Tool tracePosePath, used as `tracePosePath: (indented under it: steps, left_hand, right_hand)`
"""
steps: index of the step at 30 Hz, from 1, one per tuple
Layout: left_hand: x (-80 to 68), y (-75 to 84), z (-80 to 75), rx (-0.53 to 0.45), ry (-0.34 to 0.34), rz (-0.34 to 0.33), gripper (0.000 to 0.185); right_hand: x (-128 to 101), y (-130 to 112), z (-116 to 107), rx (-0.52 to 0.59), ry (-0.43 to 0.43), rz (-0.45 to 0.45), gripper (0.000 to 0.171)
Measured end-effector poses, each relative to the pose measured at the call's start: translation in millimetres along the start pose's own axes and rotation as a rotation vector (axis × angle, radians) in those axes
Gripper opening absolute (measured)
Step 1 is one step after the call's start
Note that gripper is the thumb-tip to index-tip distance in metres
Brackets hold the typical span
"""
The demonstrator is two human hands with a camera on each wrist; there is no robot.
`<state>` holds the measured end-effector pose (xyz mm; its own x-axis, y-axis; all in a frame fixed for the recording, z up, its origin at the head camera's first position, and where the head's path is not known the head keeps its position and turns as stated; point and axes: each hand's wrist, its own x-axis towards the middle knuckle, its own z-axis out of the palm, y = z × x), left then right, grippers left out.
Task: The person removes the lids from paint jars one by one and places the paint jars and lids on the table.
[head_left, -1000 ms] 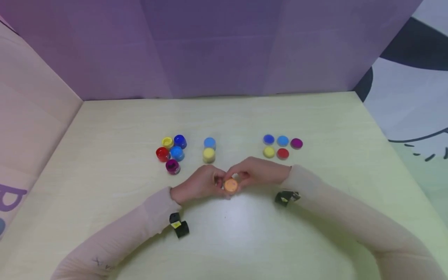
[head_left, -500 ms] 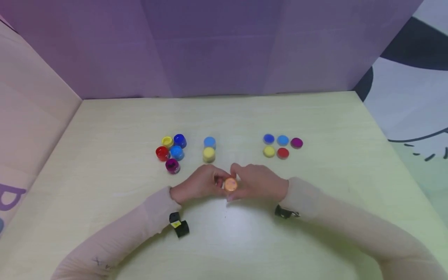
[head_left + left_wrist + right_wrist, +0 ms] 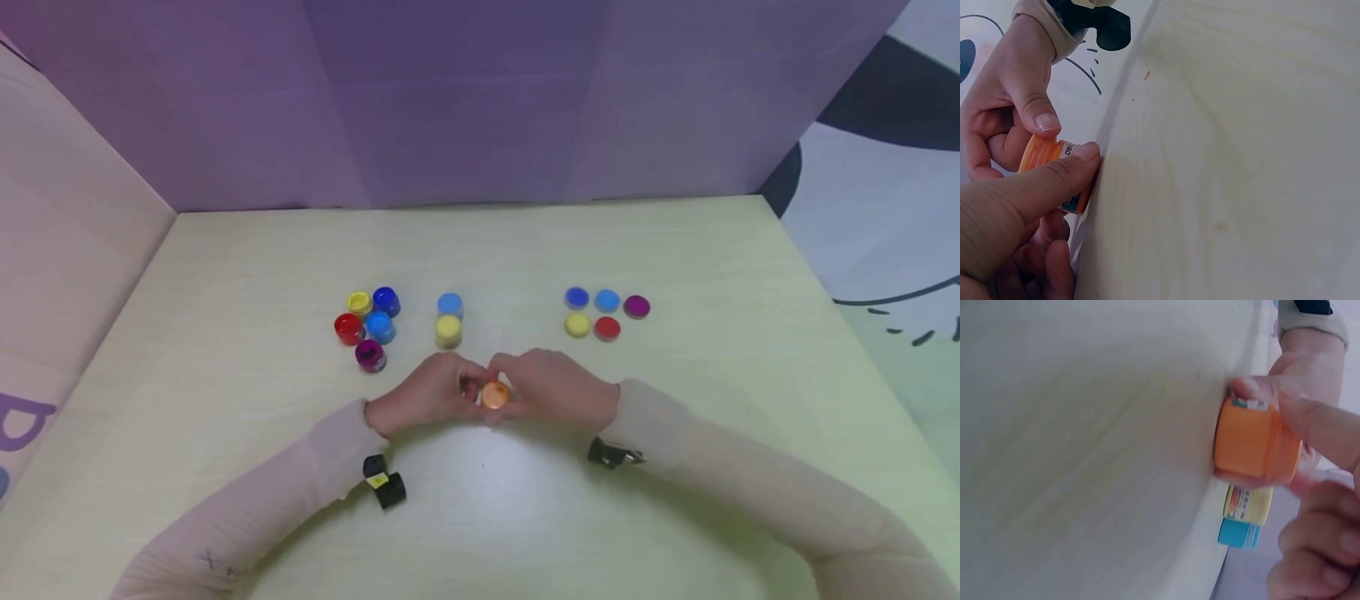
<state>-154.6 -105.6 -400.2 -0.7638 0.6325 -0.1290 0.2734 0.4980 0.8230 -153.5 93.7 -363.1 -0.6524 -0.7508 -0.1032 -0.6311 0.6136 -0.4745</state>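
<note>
At the middle of the table, an orange paint jar (image 3: 495, 397) stands upright between both hands, its lid on. My left hand (image 3: 429, 393) grips the jar body, the thumb lying over its label in the left wrist view. From the other side my right hand (image 3: 558, 388) pinches the orange lid (image 3: 1038, 153), thumb and finger at its edge. The jar's base is close to the table top in the right wrist view. Just beyond the hands are a yellow paint jar (image 3: 448, 332) and a light blue paint jar (image 3: 450, 304), both lidded.
Several uncapped jars stand grouped on the left, among them a red jar (image 3: 349, 329) and a purple jar (image 3: 371, 357). Loose lids lie at the right, including a red lid (image 3: 607, 329) and a purple lid (image 3: 637, 307). A purple panel (image 3: 465, 108) borders the table's back edge.
My right hand has shifted a little toward me and turned around the lid, its fingers changing place and drawing in on it again. The left hand and the jar have stayed put.
</note>
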Motion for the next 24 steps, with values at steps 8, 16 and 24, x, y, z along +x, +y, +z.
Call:
tracePosePath:
  steps: [8,16,24]
  left_hand:
    - [0.0,1.4,-0.7,-0.004,0.003,-0.004,0.02]
    - [-0.6,1.0,-0.2,-0.015,0.005,0.01,0.019]
    - [-2.0,2.4,-1.2,-0.027,-0.01,0.006,0.023]
  right_hand:
    - [1,14,-9,0.121,-0.083,-0.175,0.027]
    - [1,25,-11,0.179,-0.13,-0.248,0.031]
    - [-4,11,1,0.15,-0.02,0.025,0.041]
